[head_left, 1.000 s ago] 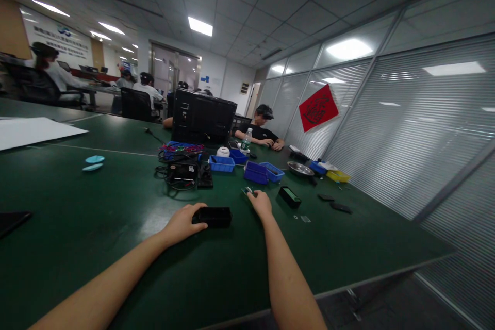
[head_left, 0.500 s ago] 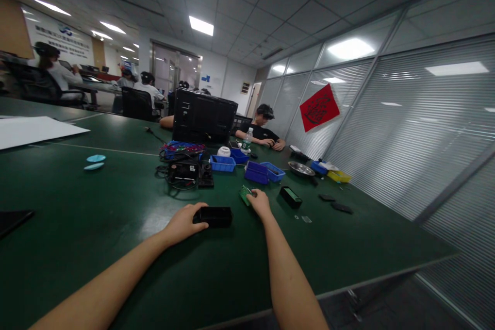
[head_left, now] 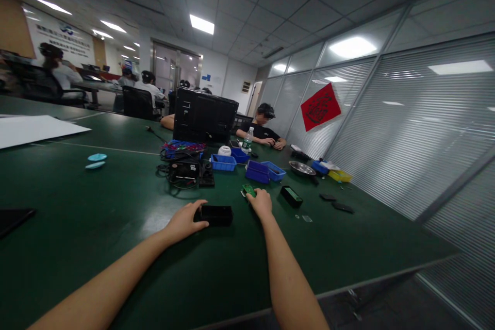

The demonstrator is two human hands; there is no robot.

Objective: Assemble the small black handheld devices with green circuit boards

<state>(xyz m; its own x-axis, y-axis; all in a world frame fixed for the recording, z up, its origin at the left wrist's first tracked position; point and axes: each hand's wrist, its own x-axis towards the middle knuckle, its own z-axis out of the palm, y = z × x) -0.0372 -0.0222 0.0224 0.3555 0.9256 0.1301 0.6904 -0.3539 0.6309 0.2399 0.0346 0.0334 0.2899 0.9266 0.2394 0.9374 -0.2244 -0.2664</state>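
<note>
Green circuit board (head_left: 248, 189) is being pinched, uncased, by right hand (head_left: 263, 201); black case (head_left: 218, 215) is being clasped by left hand (head_left: 186, 221)

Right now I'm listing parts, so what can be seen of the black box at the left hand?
The black box is oblong and straight-edged, plastic by its look. It lies on the table, long side running left to right. The left hand spans its left end, thumb near, fingers far. Too dark to tell if its top is open.
</note>
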